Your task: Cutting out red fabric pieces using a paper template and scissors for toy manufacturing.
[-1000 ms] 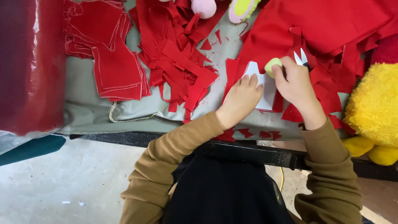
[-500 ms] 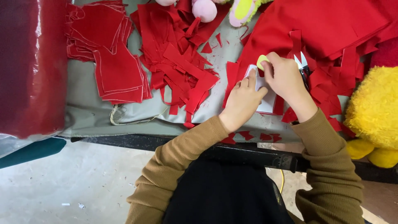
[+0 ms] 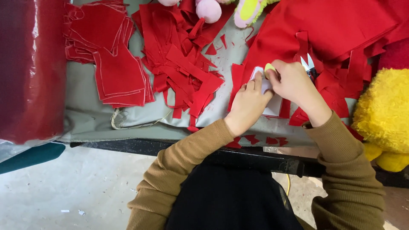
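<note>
— Pressing down, was it?

— Yes. My left hand (image 3: 249,104) lay flat, fingers spread, on a white template (image 3: 272,104) at the near edge of the grey table (image 3: 91,117). It held nothing; it only pinned the piece.

— And the other?

— My right hand (image 3: 294,83) pinched a pale yellow chalk (image 3: 269,67) against the template's top.

— Beyond that?

— Small scissors (image 3: 308,64) lay just past my right hand, on red cloth (image 3: 328,30). Red scraps (image 3: 187,72) and a stack of cut red pieces (image 3: 115,72) sat further left; a yellow plush toy (image 3: 383,115) sat right.
</note>
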